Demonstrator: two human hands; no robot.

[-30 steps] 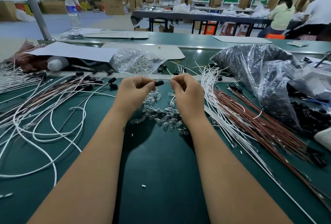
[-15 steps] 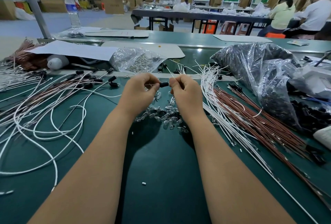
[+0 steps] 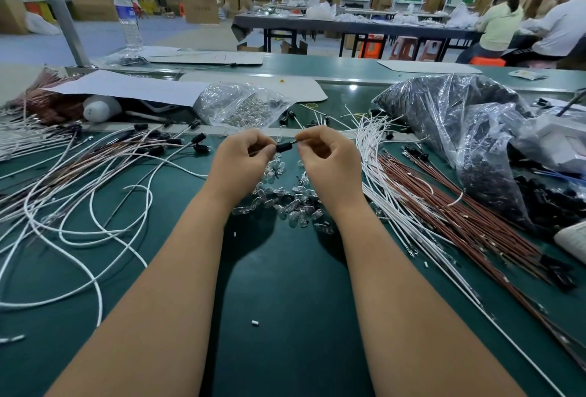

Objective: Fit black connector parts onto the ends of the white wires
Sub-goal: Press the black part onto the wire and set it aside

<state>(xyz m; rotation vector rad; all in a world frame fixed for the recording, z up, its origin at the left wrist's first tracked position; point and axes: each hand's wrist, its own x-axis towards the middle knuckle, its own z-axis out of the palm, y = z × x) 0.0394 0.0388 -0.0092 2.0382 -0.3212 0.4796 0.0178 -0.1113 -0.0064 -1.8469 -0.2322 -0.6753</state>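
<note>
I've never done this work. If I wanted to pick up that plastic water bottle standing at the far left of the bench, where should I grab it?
Grip the water bottle round its middle, by the blue label, coming in from the side. It stands upright and slender, so fingers wrap it easily there.

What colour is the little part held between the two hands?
Black connector part, clearest in the head view.

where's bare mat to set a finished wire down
Bare green mat lies between the forearms, nearer than the pile of clear bulbs. Crowded: looped white wires on the left, straight white and brown wires on the right.
</note>
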